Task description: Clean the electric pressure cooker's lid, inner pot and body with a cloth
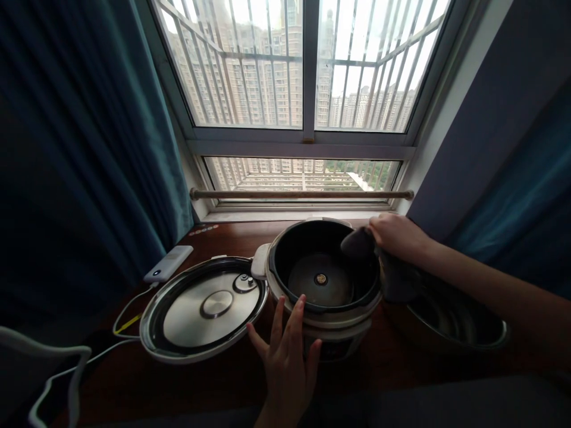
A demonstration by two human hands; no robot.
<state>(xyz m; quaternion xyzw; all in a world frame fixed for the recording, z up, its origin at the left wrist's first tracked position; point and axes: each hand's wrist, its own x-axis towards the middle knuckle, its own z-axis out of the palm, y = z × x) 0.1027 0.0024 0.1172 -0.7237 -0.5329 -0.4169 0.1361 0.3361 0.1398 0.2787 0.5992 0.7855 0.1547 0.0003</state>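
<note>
An electric pressure cooker (pixel 332 318) stands open on a dark wooden sill, its black inside showing with a round heating plate at the bottom. My left hand (pixel 288 356) rests flat against the cooker's near rim, fingers spread, holding nothing. My right hand (pixel 395 235) grips a dark grey cloth (pixel 359 242) at the cooker's far right rim, with the cloth hanging down the outside. The cooker's lid (pixel 205 306) lies upside down to the left, its steel inner plate facing up.
A steel inner pot (pixel 455 324) sits to the right of the cooker, under my right forearm. A white power bank (pixel 168 263) with a cable lies at the left. Teal curtains hang on both sides. A barred window and a wooden rod (pixel 301 194) are behind.
</note>
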